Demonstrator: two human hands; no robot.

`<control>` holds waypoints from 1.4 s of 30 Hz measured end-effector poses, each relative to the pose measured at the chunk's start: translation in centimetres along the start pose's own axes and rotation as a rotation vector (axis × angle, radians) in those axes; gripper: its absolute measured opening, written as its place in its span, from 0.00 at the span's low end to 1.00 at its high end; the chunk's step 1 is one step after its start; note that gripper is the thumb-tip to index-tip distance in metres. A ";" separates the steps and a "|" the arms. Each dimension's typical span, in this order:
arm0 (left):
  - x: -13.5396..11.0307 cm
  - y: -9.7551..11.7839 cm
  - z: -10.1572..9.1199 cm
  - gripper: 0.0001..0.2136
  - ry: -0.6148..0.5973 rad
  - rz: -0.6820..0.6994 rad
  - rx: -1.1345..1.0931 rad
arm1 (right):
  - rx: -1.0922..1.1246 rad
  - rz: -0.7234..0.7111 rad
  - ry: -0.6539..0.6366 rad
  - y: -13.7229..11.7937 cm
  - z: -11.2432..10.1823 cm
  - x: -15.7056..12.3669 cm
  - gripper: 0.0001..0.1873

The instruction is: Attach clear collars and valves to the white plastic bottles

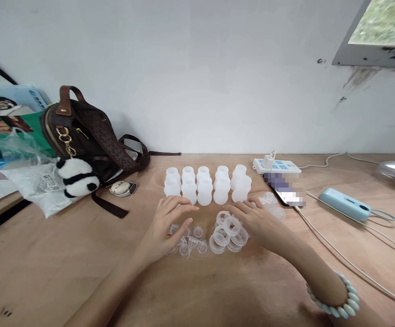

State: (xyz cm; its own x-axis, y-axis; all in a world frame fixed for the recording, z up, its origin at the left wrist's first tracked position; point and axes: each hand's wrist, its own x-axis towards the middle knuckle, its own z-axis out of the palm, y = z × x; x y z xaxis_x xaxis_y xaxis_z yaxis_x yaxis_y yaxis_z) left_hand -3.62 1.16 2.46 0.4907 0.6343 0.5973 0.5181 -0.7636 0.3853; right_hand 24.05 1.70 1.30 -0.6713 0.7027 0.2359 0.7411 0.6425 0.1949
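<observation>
Several white translucent bottles (204,186) with bulging sides stand in a row. In front of them, my left hand (170,222) hovers with its fingers apart and nothing in it. Small clear plastic caps (192,244) lie loose beside and partly behind its thumb. My right hand (255,220) reaches over the right side, fingers stretched out near the foot of the rightmost bottle. Left of its palm is a heap of clear plastic rings (222,236). Some thin clear round pieces (271,202) lie beyond the right hand, partly hidden by it.
At left are a dark backpack (91,131) with a panda plush (77,177), a plastic bag (40,186) and a watch (124,188). To the right lie a power strip (287,167), a phone (277,193) on a white cable (330,245), and a light-blue power bank (343,204).
</observation>
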 end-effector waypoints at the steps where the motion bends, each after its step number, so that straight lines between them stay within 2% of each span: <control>1: 0.0 0.0 0.0 0.10 0.000 0.000 0.001 | 0.002 0.001 -0.003 0.0 0.0 0.0 0.29; 8: 0.0 0.0 0.0 0.09 -0.012 -0.019 -0.008 | 0.076 0.007 -0.020 0.1 -0.7 0.1 0.30; 12: 0.0 -0.1 0.1 0.09 0.006 -0.015 0.011 | 0.146 0.029 -0.014 0.3 -1.3 0.2 0.24; 16: 0.0 -0.4 0.0 0.09 0.050 -0.003 0.036 | 0.220 0.092 0.143 0.6 -1.4 0.4 0.18; 18: 0.0 -0.6 0.0 0.09 0.074 -0.008 0.038 | 0.266 0.132 0.240 0.8 -1.3 0.4 0.18; 20: 0.0 -0.7 -0.1 0.08 0.089 -0.022 0.033 | 0.308 0.161 0.276 0.9 -1.3 0.4 0.18; 23: 0.0 -0.9 -0.1 0.08 0.090 -0.041 0.037 | 0.439 0.145 0.167 0.9 -1.5 0.1 0.18; 27: 0.0 -0.8 0.0 0.08 0.084 -0.047 0.049 | 0.664 0.007 -0.049 0.7 -1.9 -0.7 0.38; 29: 0.0 -0.7 0.1 0.08 0.084 -0.047 0.048 | 0.664 -0.045 -0.074 0.6 -1.9 -0.8 0.41; 33: 0.0 -0.6 0.1 0.08 0.084 -0.044 0.045 | 0.614 -0.063 -0.084 0.4 -1.8 -0.5 0.40; 38: 0.0 -0.6 0.1 0.08 0.087 -0.043 0.048 | 0.569 -0.008 -0.110 0.0 -1.6 0.1 0.32; 42: 0.1 -0.5 0.0 0.08 0.086 -0.039 0.052 | 0.551 -0.008 -0.107 -0.1 -1.4 0.2 0.28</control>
State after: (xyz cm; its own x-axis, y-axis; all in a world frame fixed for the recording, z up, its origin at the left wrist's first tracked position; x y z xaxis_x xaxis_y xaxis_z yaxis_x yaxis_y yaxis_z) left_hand -3.81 1.60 2.31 0.4090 0.6490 0.6415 0.5723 -0.7300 0.3736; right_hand 23.84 1.36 2.63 -0.6961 0.7056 0.1327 0.6379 0.6926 -0.3367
